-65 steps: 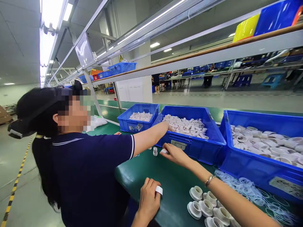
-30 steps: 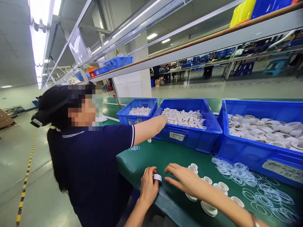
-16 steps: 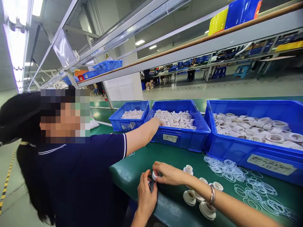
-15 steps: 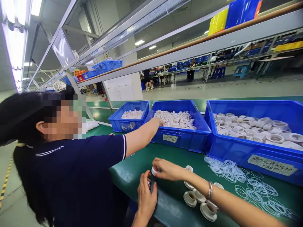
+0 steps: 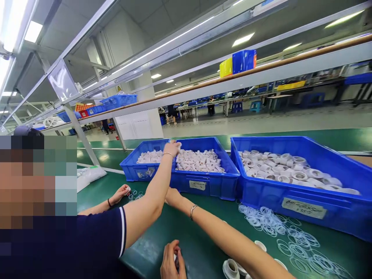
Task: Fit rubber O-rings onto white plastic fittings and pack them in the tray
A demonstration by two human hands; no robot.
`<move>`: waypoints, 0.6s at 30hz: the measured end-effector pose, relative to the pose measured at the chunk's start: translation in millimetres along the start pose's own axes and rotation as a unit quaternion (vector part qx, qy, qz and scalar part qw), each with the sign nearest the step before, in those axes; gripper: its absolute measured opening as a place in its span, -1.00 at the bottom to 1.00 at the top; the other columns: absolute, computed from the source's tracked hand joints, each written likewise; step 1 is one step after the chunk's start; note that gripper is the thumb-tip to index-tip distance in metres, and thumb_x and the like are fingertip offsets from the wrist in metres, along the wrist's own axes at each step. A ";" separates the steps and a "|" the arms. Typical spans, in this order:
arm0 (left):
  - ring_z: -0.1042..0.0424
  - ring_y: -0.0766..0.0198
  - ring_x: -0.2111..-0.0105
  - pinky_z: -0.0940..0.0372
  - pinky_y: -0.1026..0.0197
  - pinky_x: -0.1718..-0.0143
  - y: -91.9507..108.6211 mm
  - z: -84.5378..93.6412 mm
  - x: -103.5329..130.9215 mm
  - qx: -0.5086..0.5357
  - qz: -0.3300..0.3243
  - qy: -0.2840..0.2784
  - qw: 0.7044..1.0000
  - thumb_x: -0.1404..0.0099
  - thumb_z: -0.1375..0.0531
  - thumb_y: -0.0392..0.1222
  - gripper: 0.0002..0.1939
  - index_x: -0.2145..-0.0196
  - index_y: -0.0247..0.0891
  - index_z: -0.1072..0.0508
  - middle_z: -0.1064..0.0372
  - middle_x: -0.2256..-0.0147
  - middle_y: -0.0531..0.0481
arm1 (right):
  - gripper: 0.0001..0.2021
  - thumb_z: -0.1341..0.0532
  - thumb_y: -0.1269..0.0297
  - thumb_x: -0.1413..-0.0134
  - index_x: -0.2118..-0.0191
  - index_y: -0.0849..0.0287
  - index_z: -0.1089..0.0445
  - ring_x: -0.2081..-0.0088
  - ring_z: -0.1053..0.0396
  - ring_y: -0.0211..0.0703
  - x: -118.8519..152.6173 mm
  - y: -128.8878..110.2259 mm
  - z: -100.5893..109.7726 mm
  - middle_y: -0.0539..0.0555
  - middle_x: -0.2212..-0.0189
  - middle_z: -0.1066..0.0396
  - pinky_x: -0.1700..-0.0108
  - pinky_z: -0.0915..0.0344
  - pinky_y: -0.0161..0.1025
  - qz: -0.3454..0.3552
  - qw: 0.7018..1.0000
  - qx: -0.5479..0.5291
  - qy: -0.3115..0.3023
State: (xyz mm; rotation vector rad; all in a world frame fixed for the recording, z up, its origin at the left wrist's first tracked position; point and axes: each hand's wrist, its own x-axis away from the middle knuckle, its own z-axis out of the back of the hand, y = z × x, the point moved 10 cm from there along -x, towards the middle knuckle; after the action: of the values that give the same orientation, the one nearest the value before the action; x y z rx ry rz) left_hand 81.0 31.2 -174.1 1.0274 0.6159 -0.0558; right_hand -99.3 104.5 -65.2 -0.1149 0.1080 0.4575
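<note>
At the bottom of the head view, my left hand (image 5: 173, 260) is curled closed around a small white part (image 5: 175, 257), mostly hidden by the fingers. My right hand (image 5: 173, 197) reaches far forward over the green bench, near the front of the middle blue bin (image 5: 203, 186). Its fingers are hidden behind a co-worker's forearm, so what they hold does not show. Below my right forearm stand several white flanged fittings (image 5: 231, 268). Thin translucent rings (image 5: 263, 221) lie in a loose heap to the right of that arm.
A co-worker's arm (image 5: 148, 201) crosses in front of mine, its hand over the bins; the other hand (image 5: 119, 195) pinches a white piece. The left bin (image 5: 132, 176) and large right bin (image 5: 261, 190) hold white plastic parts. A shelf rail (image 5: 186, 93) runs above.
My right hand has moved forward from beside my left hand to behind the co-worker's arm. The co-worker's hand has risen from the middle bin. The view has shifted, and my left hand sits lower in it.
</note>
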 end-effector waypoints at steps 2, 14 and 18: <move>-0.48 0.22 0.38 -0.36 0.27 0.43 -3.5 0.2 -1.0 0.006 0.007 -0.002 1.000 -0.42 0.06 0.09 -0.54 0.13 -0.24 -0.51 -0.48 0.31 -0.15 | -0.75 -0.28 0.20 -0.31 0.01 0.24 -0.41 0.08 -0.42 -0.05 17.7 -6.9 -7.5 0.12 0.05 -0.41 0.07 -0.45 -0.04 0.016 0.999 0.036 -0.026; -0.52 0.11 0.18 -0.45 0.07 0.13 -2.5 15.2 -9.6 0.025 0.020 -0.105 0.994 -0.36 -0.04 0.11 -0.57 0.11 -0.28 -0.46 -0.50 0.14 -0.21 | -0.87 -0.37 0.29 -0.10 0.30 0.17 -0.42 0.23 -0.34 -0.03 284.3 -73.9 -21.3 0.09 0.28 -0.39 0.27 -0.31 -0.15 0.124 0.992 0.017 -0.019; -0.52 0.07 0.21 -0.47 0.08 0.27 11.4 15.0 -11.9 0.017 0.021 -0.127 0.992 -0.32 -0.06 0.17 -0.56 0.16 -0.22 -0.50 -0.49 0.17 -0.18 | -0.90 -0.28 0.43 -0.06 0.32 0.14 -0.36 0.16 -0.35 -0.01 341.9 -40.8 -9.6 0.13 0.10 -0.37 0.16 -0.33 -0.13 0.039 0.998 -0.049 0.017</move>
State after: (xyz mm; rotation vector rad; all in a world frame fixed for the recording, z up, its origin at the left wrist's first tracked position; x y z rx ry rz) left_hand 81.7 22.2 -153.7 1.0461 0.3618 -0.1577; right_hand 223.0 215.2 -115.5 -0.2155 0.1246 0.5398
